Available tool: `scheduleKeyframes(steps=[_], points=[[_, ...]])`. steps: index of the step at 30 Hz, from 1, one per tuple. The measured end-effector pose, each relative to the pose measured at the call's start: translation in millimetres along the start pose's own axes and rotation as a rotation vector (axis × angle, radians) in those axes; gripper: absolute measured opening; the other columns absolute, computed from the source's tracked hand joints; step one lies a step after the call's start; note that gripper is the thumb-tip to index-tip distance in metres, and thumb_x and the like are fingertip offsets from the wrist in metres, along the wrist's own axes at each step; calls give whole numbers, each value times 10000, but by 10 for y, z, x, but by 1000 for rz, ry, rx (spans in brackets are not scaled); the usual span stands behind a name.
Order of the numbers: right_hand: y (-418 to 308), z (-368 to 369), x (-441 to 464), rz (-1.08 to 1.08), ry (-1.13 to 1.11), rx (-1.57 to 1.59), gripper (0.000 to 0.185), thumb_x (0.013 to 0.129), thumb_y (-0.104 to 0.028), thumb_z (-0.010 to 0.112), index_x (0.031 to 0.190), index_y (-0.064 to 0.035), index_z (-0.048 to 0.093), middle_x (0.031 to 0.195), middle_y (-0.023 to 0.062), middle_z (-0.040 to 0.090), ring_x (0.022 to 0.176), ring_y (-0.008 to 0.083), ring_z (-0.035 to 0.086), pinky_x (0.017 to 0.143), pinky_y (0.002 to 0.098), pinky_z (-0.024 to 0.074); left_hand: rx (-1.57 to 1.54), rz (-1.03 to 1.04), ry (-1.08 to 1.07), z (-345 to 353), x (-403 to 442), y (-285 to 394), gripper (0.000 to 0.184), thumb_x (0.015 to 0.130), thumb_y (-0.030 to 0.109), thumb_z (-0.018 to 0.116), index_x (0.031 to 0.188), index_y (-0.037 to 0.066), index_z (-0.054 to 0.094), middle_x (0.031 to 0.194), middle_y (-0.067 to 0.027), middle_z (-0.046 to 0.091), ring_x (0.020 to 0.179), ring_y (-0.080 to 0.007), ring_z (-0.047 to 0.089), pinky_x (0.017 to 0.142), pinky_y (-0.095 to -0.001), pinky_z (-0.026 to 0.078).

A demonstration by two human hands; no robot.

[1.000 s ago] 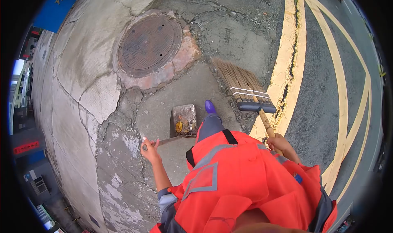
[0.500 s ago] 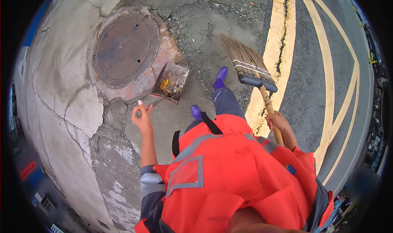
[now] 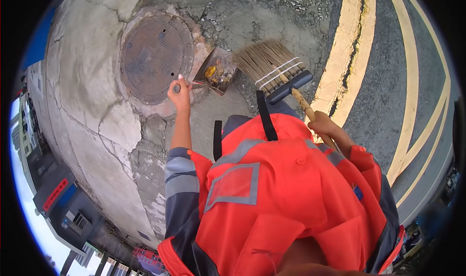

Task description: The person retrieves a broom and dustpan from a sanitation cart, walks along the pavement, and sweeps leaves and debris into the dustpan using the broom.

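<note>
Having swung nearer the dustpan (image 3: 219,73) at eleven o'clock, the broom (image 3: 291,87) is occupying twelve, bristles (image 3: 264,62) just beside it; the right hand (image 3: 322,123) is gripping the broom, the left hand (image 3: 180,95) the dustpan.

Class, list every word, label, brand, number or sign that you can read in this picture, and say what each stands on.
No text can be read for certain.
Red sign on the building at far left: characters too small and blurred.
Blue emblem on the jacket: too small.
Manhole cover: patterned, no legible lettering.
Broom, dustpan: no lettering visible.
</note>
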State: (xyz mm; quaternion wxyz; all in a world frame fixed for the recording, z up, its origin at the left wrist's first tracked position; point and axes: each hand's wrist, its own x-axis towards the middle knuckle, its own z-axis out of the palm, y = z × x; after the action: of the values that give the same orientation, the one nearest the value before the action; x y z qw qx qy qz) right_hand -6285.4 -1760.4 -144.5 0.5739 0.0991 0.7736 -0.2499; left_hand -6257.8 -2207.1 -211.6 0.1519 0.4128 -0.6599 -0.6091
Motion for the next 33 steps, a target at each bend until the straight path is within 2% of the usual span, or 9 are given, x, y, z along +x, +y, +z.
scheduleKeyframes(steps=[4, 6, 10, 11, 15, 19, 22, 27, 33], points=[[-43, -388, -193, 53, -114, 53, 208, 667, -149, 572, 733, 37, 506, 572, 100, 540, 454, 164, 523, 403, 295, 419, -82, -41, 64, 279, 112, 455, 311, 823, 179, 565, 595, 26, 421, 594, -47, 473, 552, -103, 485, 572, -315, 542], [5, -472, -215, -85, -39, -6, 206, 678, -158, 583, 716, 29, 506, 564, 88, 533, 452, 157, 514, 406, 293, 407, -119, -19, 82, 345, 161, 592, 306, 823, 184, 568, 600, 34, 421, 605, -48, 473, 563, -117, 490, 584, -334, 548], [-81, -846, -136, 25, -36, 267, 210, 665, -169, 595, 701, 22, 516, 572, 89, 536, 461, 161, 516, 427, 291, 412, -133, 0, 30, 709, 256, 1074, 324, 827, 203, 569, 604, 36, 403, 625, -55, 461, 598, -132, 492, 625, -351, 546], [-94, -958, -79, 29, -39, 296, 197, 660, -159, 590, 695, 21, 515, 575, 87, 537, 463, 161, 517, 428, 290, 413, -139, -6, 4, 828, 313, 1204, 323, 829, 206, 560, 600, 36, 408, 626, -61, 456, 658, -160, 506, 656, -422, 540], [-185, -1515, 290, 8, 25, 570, 93, 658, -76, 552, 645, 0, 501, 512, 61, 501, 422, 134, 489, 386, 273, 402, -184, -5, -41, 1408, 729, 1295, 306, 828, 210, 563, 615, 42, 423, 616, -56, 452, 628, -151, 508, 631, -413, 546], [-310, -2138, 495, 24, 110, 806, 84, 664, -51, 533, 624, -5, 475, 496, 54, 474, 385, 133, 449, 367, 271, 395, -181, -3, -142, 2278, 1140, 1476, 304, 838, 175, 546, 599, 30, 426, 619, -45, 455, 571, -112, 481, 589, -324, 545], [-401, -2668, 535, 76, 190, 899, 93, 673, -69, 528, 630, -9, 470, 492, 52, 465, 378, 135, 443, 357, 275, 393, -175, 16, -239, 3072, 1412, 1695, 303, 841, 170, 541, 602, 25, 425, 613, -36, 452, 570, -98, 474, 588, -304, 541], [-300, -3391, 566, 83, 306, 1015, 107, 685, -95, 521, 635, -29, 451, 493, 41, 466, 357, 121, 432, 343, 252, 385, -77, 50, -394, 4230, 1921, 2037, 305, 851, 190, 526, 615, 19, 437, 641, -58, 481, 618, -123, 513, 625, -327, 541], [-295, -4017, 590, 232, 409, 1000, 99, 686, -105, 514, 679, -37, 443, 506, 36, 455, 383, 113, 433, 353, 253, 381, -29, 72, -548, 5429, 2312, 2226, 299, 838, 194, 555, 617, 16, 459, 673, -54, 506, 646, -112, 514, 637, -308, 533]])
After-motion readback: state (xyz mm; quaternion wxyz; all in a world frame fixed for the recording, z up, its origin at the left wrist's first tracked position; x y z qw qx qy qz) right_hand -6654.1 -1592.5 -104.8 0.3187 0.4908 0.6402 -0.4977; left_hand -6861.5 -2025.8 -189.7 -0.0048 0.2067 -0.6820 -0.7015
